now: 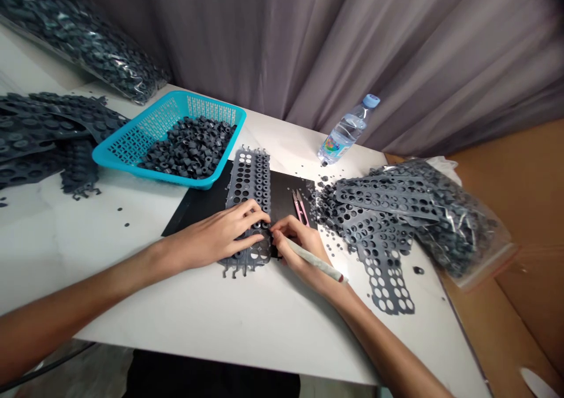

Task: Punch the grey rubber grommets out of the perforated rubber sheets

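Observation:
A dark grey perforated rubber sheet (249, 180) with rows of round holes and small rings lies on a black mat (286, 195). My left hand (233, 224) rests on the sheet's near half, fingers stretched out and thumb apart, holding it down. Closed in my right hand (302, 242) is a pen-shaped tool (315, 260) with a pale, wrapped-looking handle and a dark red end. Its tip is hidden by my fingers at the sheet's right edge. Pink-handled thread snips (300, 207) lie on the mat just beyond my right hand.
A blue plastic basket (106, 154) of small black rings stands at back left, near piled sheets (35, 133) and a bulging bag (88, 39). On the right are punched sheets (388, 227), loose bits and a clear bag (467, 233). A water bottle (348, 130) stands behind.

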`<action>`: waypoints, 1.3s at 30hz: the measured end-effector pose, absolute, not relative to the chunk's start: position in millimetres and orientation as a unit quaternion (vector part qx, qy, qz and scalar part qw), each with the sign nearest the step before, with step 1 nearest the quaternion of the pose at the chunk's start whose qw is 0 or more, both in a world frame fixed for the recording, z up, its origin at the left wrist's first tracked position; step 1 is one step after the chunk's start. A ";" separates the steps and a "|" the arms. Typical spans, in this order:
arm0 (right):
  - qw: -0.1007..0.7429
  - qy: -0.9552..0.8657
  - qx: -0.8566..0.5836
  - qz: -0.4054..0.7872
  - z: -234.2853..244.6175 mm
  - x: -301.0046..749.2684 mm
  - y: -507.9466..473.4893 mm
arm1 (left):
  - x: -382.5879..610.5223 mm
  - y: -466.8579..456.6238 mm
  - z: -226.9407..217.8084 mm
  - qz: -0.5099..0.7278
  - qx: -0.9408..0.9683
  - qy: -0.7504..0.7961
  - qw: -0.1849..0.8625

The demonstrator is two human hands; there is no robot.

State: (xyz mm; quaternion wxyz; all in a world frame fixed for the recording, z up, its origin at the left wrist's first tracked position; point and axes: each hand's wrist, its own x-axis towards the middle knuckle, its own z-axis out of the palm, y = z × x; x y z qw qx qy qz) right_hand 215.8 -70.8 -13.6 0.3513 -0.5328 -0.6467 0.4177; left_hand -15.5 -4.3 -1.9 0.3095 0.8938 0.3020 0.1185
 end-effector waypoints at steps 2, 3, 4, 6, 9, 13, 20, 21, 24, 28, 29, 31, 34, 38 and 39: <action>0.359 -0.641 -0.534 0.419 -14.1 216.2 -71.0 | -16.0 -4.1 -3.5 0.124 0.888 0.305 0.320; 0.364 -0.634 -0.536 0.422 -14.9 216.6 -70.9 | -16.2 -3.9 -4.4 0.128 0.885 0.305 0.327; 0.370 -0.626 -0.538 0.426 -15.9 217.1 -70.7 | -16.3 -3.7 -5.3 0.132 0.882 0.307 0.334; 0.379 -0.609 -0.540 0.440 -18.6 218.4 -69.7 | -16.5 -3.0 -7.0 0.139 0.875 0.310 0.345; 0.384 -0.589 -0.538 0.465 -22.1 220.2 -67.6 | -16.4 -1.8 -9.9 0.144 0.866 0.319 0.356; 0.388 -0.580 -0.536 0.476 -23.1 220.5 -66.6 | -16.0 -1.0 -13.7 0.156 0.860 0.323 0.363; 0.381 -0.594 -0.533 0.467 -22.5 220.3 -68.0 | -16.1 -3.2 -12.5 0.155 0.867 0.315 0.354; 0.379 -0.594 -0.534 0.467 -22.8 220.3 -67.7 | -15.9 -3.2 -12.4 0.157 0.868 0.315 0.351; 0.379 -0.588 -0.540 0.468 -23.3 219.7 -66.4 | -14.9 -3.0 -12.4 0.162 0.870 0.314 0.345; 0.378 -0.583 -0.539 0.476 -21.8 219.0 -65.8 | -15.0 -3.1 -12.1 0.164 0.871 0.312 0.342; 0.376 -0.585 -0.538 0.476 -21.4 218.9 -65.9 | -15.2 -3.2 -11.8 0.166 0.872 0.311 0.340; 0.375 -0.588 -0.538 0.474 -21.2 218.8 -66.1 | -15.4 -3.6 -11.0 0.167 0.874 0.310 0.334; 0.379 -0.587 -0.537 0.473 -22.2 218.8 -65.8 | -13.4 -4.9 -9.7 0.160 0.881 0.314 0.317; 0.373 -0.589 -0.528 0.485 -24.2 219.9 -65.0 | -6.1 -6.8 -11.5 0.161 0.906 0.306 0.246; 0.372 -0.589 -0.528 0.486 -24.4 220.2 -64.9 | -4.4 -7.3 -12.5 0.163 0.913 0.299 0.227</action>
